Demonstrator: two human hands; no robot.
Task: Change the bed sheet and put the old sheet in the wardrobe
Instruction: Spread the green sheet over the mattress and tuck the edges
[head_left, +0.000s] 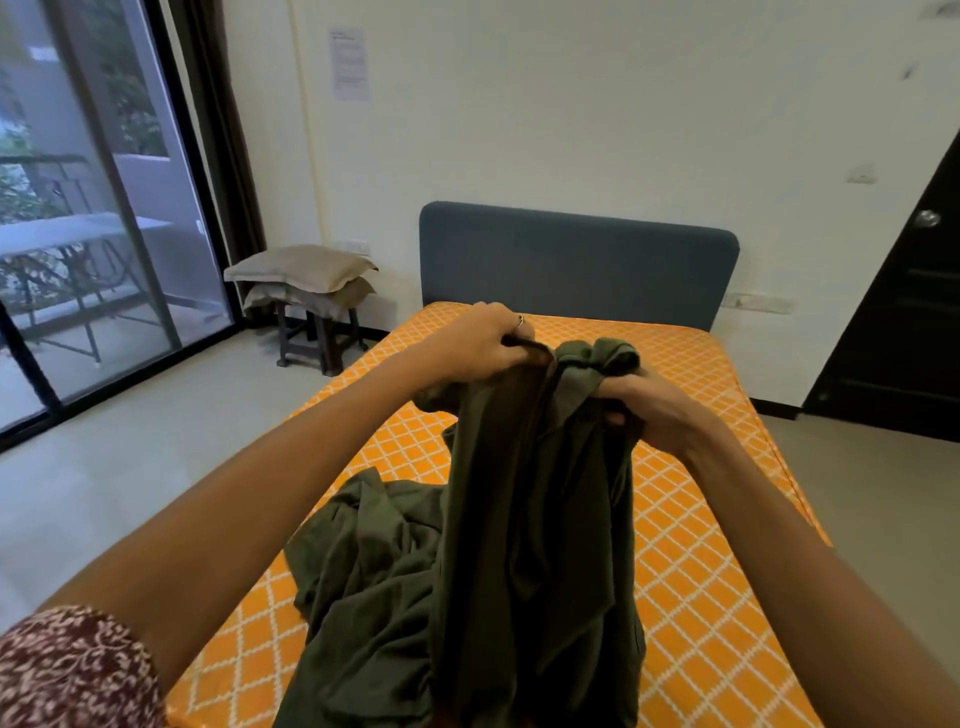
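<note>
Both hands are holding up a bunched dark green sheet (519, 493) above the bare orange mattress (701, 519).

The left hand (483, 345) and right hand (649, 402) are gripping gathered edges; the cloth is hanging soft and light, its tail pooling on the mattress, best taken at corners. The wall notice (350, 65) beyond is unreadable.

free: bare mattress (691, 519) right, far end | blocked: green sheet (498, 519) heaped near-centre, headboard (576, 260) beyond

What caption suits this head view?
Both hands, left hand and right hand, grip a dark green sheet above the bare orange mattress.
</note>
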